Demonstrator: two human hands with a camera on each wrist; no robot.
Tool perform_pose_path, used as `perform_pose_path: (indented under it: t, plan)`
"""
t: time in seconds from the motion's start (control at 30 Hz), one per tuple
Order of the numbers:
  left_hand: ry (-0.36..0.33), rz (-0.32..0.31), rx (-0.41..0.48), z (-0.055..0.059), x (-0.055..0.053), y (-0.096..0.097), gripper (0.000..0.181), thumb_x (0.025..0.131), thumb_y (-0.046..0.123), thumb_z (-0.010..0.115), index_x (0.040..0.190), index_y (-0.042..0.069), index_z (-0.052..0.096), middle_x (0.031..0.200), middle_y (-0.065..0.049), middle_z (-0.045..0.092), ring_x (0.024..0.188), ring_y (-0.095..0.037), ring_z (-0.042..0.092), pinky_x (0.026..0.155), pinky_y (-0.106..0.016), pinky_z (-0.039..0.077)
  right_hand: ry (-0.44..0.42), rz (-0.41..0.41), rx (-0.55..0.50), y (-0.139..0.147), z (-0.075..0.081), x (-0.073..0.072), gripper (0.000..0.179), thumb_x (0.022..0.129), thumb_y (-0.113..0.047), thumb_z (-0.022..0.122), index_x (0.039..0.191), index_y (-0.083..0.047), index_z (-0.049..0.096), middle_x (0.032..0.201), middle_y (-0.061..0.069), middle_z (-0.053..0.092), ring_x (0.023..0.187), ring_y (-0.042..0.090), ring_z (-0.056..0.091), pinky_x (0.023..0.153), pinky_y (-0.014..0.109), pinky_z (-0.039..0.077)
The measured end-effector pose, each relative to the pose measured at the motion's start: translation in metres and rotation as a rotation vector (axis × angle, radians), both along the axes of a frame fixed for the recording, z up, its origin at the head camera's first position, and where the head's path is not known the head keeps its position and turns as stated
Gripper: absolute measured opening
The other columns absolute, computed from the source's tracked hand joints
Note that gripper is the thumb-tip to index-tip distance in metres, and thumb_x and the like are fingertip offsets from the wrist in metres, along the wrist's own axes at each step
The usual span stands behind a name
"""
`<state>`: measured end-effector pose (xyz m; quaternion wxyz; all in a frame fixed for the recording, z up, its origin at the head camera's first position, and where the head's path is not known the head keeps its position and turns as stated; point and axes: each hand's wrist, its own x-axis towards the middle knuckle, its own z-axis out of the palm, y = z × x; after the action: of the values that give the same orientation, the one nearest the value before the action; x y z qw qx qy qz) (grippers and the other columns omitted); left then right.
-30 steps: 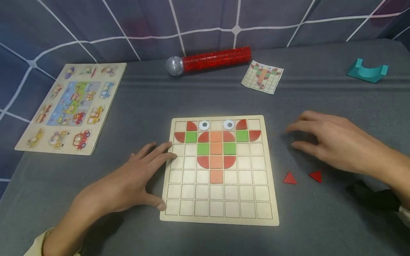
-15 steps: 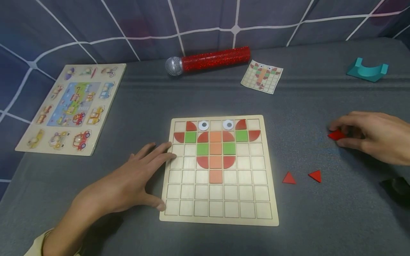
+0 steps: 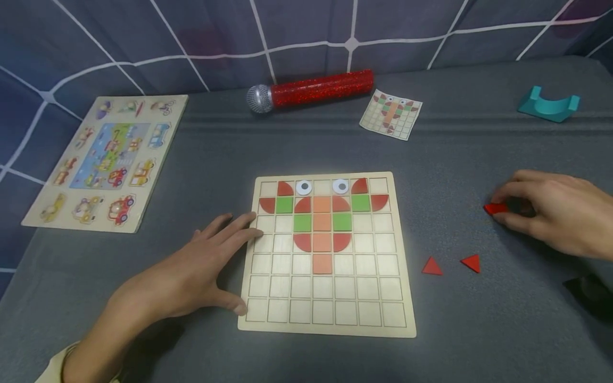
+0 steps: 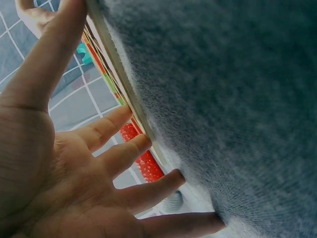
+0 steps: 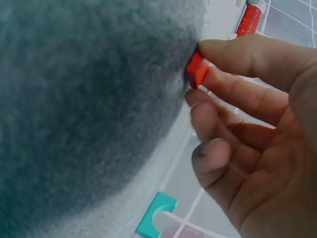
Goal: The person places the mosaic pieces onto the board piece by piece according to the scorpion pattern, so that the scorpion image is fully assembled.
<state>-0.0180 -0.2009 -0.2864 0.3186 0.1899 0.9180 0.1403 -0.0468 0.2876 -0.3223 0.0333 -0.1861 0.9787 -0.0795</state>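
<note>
In the head view a wooden grid board (image 3: 356, 266) lies flat, with red quarter-round tiles, green and orange squares and two googly-eye pieces set in its upper part. My left hand (image 3: 191, 271) rests at the board's left edge, fingers spread and fairly straight, thumb near the lower corner. To the right, my right hand (image 3: 555, 213) pinches a red tile (image 5: 197, 69) between thumb and index finger, close over the cloth; its full outline is hidden by the fingers. Two red triangle tiles (image 3: 432, 266) lie between the board and this hand.
Behind the board are a red glittery microphone (image 3: 321, 89) and a small pattern card (image 3: 391, 115). A teal cradle-shaped block (image 3: 549, 106) sits at the back right. A wooden vehicle puzzle (image 3: 107, 165) lies far left. Grid-lined fabric (image 3: 306, 32) rises behind.
My right hand has moved away from beside the board to the right and taken hold of a red tile, then shifted it slightly left. My left hand has stayed put.
</note>
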Motion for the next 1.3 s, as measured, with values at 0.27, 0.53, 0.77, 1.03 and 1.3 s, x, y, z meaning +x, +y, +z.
perform_pose_path:
  t: [0.27,0.53,0.77,1.03,1.3]
  plan:
    - [0.004,-0.009,0.004,0.0,0.0,-0.001,0.112,0.057,0.061,0.085,0.151,0.024,0.037,0.164,-0.004,0.012,0.145,-0.047,0.008,0.103,-0.078,0.013,0.1,0.077,-0.086,-0.01,0.005,0.006,0.029,0.069,-0.009,0.087,0.093,-0.011,0.073,0.077,-0.009,0.057,0.06,0.003,0.039,0.049,0.024,0.033]
    - [0.01,-0.006,0.004,-0.001,0.0,-0.001,0.111,0.057,0.061,0.086,0.15,0.025,0.037,0.164,-0.004,0.012,0.145,-0.047,0.007,0.102,-0.078,0.012,0.153,0.199,-0.181,-0.042,0.013,0.018,0.036,0.066,-0.016,0.089,0.098,-0.017,0.071,0.083,-0.014,0.06,0.063,0.0,0.043,0.051,0.024,0.04]
    - [0.015,0.001,0.001,-0.001,0.001,-0.001,0.112,0.055,0.062,0.086,0.15,0.025,0.038,0.164,-0.005,0.014,0.145,-0.047,0.008,0.102,-0.078,0.012,0.082,0.322,-0.245,-0.085,0.021,0.03,0.034,0.071,-0.019,0.086,0.101,-0.022,0.069,0.085,-0.019,0.056,0.064,-0.005,0.047,0.053,0.023,0.045]
    - [0.016,0.002,0.003,-0.002,0.001,0.0,0.113,0.055,0.059,0.088,0.15,0.024,0.038,0.164,-0.005,0.014,0.146,-0.046,0.007,0.102,-0.079,0.012,-0.01,0.453,-0.343,-0.123,0.021,0.039,0.03,0.075,-0.016,0.084,0.099,-0.022,0.067,0.087,-0.018,0.056,0.066,-0.004,0.045,0.054,0.017,0.042]
    - [0.027,-0.008,0.025,-0.001,0.002,-0.002,0.111,0.057,0.057,0.088,0.15,0.023,0.039,0.164,-0.002,0.013,0.146,-0.044,0.008,0.103,-0.078,0.013,-0.064,0.531,-0.35,-0.159,0.02,0.044,0.022,0.08,-0.017,0.081,0.097,-0.019,0.067,0.083,-0.014,0.056,0.067,0.0,0.048,0.056,0.018,0.046]
